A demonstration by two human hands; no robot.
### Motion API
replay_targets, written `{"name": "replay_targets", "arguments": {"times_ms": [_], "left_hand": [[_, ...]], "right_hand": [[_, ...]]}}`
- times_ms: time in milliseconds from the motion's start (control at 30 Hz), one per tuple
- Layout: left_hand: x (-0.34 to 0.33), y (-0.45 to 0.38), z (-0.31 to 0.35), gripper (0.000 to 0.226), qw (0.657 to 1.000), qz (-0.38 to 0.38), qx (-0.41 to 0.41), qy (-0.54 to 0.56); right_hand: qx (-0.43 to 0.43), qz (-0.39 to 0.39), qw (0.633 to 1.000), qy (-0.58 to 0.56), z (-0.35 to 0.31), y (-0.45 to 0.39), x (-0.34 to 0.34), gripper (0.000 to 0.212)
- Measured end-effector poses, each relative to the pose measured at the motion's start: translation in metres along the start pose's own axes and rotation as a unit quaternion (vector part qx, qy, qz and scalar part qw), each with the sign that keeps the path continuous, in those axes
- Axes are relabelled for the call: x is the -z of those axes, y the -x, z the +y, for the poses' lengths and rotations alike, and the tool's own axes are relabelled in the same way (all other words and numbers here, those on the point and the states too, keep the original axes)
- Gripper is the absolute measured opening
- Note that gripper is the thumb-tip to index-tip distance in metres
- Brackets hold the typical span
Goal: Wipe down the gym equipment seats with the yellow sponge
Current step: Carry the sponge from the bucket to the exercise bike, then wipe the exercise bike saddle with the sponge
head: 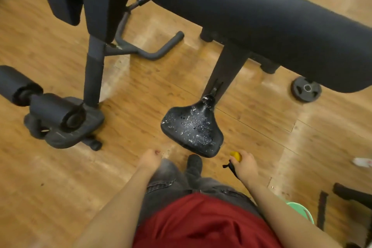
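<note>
A: Locating sponge (236, 155): pinched in right hand (246, 164), yellow end protruding forward past the fingers. Black strap hanging below the same hand.

B: Confirming. Left hand (150, 158)?

A: Holding nothing visible; fingers curled down and away from the camera, so exact spread cannot be told. Hanging beside the left thigh.

B: Target surface?

A: Saddle seat (193, 130), black, speckled with droplets or foam. Lying ahead of and to the left of the right hand, near but not touching. Rear edge of seat just beside the sponge.

B: Long axis?

A: Running from wide rear, nearest the body, to narrow nose, pointing away and slightly right toward the post (227, 70).

B: Nearer hand?

A: Right. Already carrying the sponge, closer to the seat's rear edge than the left. No transfer needed.

B: Required move, as judged?

A: Reaching forward and left, setting sponge on wide rear, then stroking along the axis toward the nose. Wetting suggests wiping not yet finished here.

B: Other pads?

A: Long bench pad (251, 20) above and beyond the seat; upright pads (104, 0) at far left. Both well apart from either hand. Floor (60, 187) showing pale wet-looking streaks.
</note>
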State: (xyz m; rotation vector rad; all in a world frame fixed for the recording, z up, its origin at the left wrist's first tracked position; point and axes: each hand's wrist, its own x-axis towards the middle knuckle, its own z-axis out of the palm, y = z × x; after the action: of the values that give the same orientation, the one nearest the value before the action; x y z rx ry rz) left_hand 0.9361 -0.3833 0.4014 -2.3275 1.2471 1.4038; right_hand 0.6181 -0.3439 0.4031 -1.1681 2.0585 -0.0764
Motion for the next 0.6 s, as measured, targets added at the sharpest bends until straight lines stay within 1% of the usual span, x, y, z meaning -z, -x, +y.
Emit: {"name": "replay_targets", "arguments": {"times_ms": [67,167,300,367,433,600], "left_hand": [[0.006,-0.006,0.019,0.032,0.999,-0.01,-0.019,-0.029],[0.018,-0.014,0.045,0.039,0.993,-0.022,-0.072,-0.092],[0.034,-0.034,0.072,0.06,0.969,-0.009,-0.168,-0.179],[0.044,-0.045,0.084,0.063,0.944,-0.013,-0.214,-0.25],[0.055,-0.055,0.093,0.063,0.91,-0.018,-0.261,-0.322],[0.072,-0.083,0.11,0.059,0.829,-0.029,-0.354,-0.433]], "right_hand": [[-0.017,0.018,0.999,-0.03,-0.006,-0.009,-0.003,0.021],[-0.038,0.016,0.997,-0.072,-0.019,-0.013,-0.015,0.017],[-0.085,0.022,0.989,-0.117,-0.031,-0.019,-0.039,0.02],[-0.108,0.046,0.984,-0.133,-0.042,-0.016,-0.049,0.023],[-0.125,0.07,0.979,-0.145,-0.06,-0.009,-0.057,0.027],[-0.179,0.111,0.964,-0.163,-0.089,-0.004,-0.091,0.031]]}}
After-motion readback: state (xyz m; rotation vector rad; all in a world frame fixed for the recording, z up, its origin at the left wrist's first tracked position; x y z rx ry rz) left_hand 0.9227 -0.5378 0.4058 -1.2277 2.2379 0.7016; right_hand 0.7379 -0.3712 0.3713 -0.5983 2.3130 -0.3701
